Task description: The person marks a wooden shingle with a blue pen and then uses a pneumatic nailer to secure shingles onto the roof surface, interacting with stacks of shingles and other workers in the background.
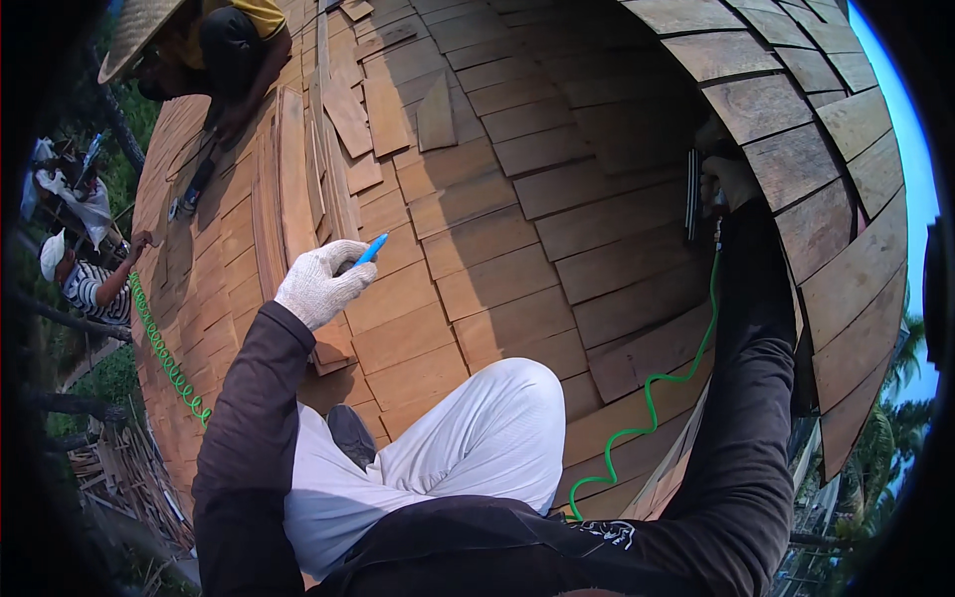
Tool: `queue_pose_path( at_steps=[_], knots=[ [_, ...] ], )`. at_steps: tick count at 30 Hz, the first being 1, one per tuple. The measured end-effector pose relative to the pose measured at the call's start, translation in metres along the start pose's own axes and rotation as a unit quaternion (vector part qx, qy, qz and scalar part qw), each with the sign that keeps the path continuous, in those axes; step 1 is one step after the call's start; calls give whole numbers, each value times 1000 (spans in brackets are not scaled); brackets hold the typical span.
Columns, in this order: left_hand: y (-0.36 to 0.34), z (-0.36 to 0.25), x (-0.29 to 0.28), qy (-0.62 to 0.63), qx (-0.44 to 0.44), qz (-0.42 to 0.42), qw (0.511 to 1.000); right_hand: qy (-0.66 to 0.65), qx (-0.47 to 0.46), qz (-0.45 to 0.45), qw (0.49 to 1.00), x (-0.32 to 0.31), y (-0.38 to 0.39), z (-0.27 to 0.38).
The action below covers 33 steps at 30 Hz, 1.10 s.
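Note:
My left hand (324, 283), in a white knitted glove, is closed round a blue pen (372, 249) whose tip points up and to the right. Below it are overlapping wooden shingles (403, 328). Over in the shade at the right, my gloved right hand (734, 181) grips a dark air nailer (693, 194), partly lost in shadow. A green coiled air hose (649, 403) runs from a metal fitting at that hand down to my right side. The nailer is close to the shingles under the overhang; whether it touches them I cannot tell.
Long boards and loose shingles (293, 179) lie left of centre. Up there a person in a straw hat (144, 35) crouches beside another tool (189, 194). A person in a striped shirt (99, 284) is at the roof's left edge, near a green coiled hose (159, 333). A shingled overhang (786, 149) curves at right.

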<state>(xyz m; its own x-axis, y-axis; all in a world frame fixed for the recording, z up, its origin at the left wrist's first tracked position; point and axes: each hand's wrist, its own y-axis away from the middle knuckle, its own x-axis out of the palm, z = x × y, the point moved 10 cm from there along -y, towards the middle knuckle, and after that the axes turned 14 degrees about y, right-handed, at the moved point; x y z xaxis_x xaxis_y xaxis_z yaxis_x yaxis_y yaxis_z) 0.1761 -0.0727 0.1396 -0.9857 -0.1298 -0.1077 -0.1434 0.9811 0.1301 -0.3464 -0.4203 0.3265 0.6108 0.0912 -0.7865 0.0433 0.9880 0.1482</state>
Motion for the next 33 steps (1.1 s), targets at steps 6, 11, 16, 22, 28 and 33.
queue_pose_path(
  at_steps=[6,11,16,22,28,33],
  knots=[
    [0,-5,9,-22,1,15,1000,82,-19,25,996,0,-1,8],
    [7,-17,1,-50,22,-1,999,51,-23,-8,998,2,-9,4],
    [9,-14,-11,-43,-4,-19,999,-42,-113,6,993,-2,-43,12],
    [0,0,-1,-30,-21,-14,999,98,-86,85,988,19,-62,22],
    [-12,8,9,-53,-30,23,998,143,9,52,988,14,-65,21],
    [-12,1,8,-52,-22,7,998,121,-3,28,992,12,-31,34]
  ],
)
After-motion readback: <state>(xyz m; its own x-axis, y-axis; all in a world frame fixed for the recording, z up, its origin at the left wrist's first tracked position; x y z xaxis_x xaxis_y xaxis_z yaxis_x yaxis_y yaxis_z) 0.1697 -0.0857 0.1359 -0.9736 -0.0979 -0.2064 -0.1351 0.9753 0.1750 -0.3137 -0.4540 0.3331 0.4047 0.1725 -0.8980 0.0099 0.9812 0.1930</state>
